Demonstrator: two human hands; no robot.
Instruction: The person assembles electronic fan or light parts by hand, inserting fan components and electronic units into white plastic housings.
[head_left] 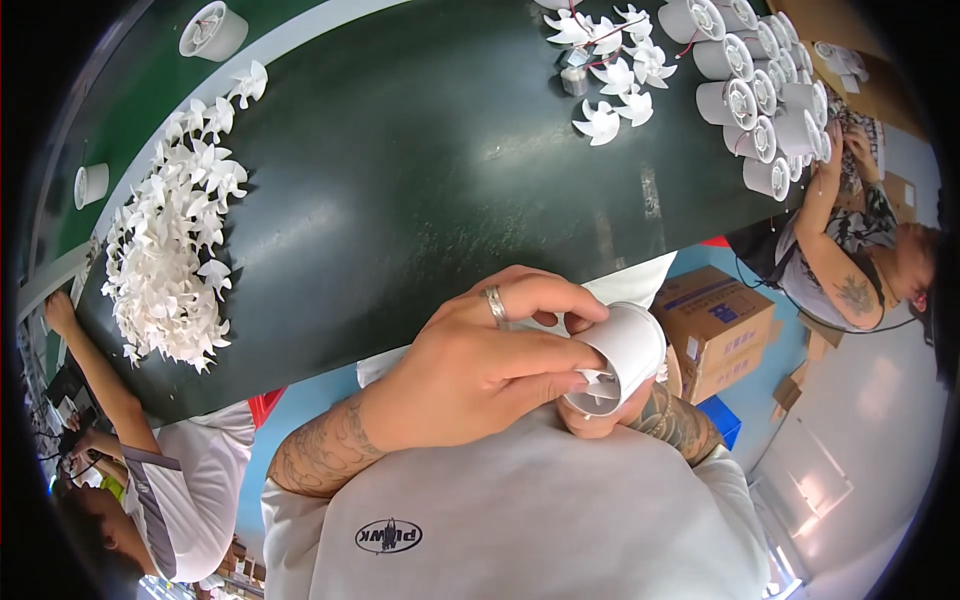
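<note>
In front of my chest, my right hand (pixel 597 424) grips a white cylindrical fan housing (pixel 637 345) from below and behind; the housing hides much of that hand. The housing lies tilted, its open end toward the lower left. My left hand (pixel 465 365), with a ring on one finger, reaches over from the left. Its thumb and index finger pinch at a white fan wheel (pixel 601 386) inside the opening, while the other fingers curl by the housing's upper rim. How deep the wheel sits is hard to see.
A dark green table (pixel 400 170) carries a heap of white fan wheels (pixel 170 250) at left, with loose fan wheels (pixel 600 122) and a small motor (pixel 574 80) at far right. Stacked white housings (pixel 740 100) stand beyond. A cardboard box (pixel 715 325) and two people (pixel 190 490) flank me.
</note>
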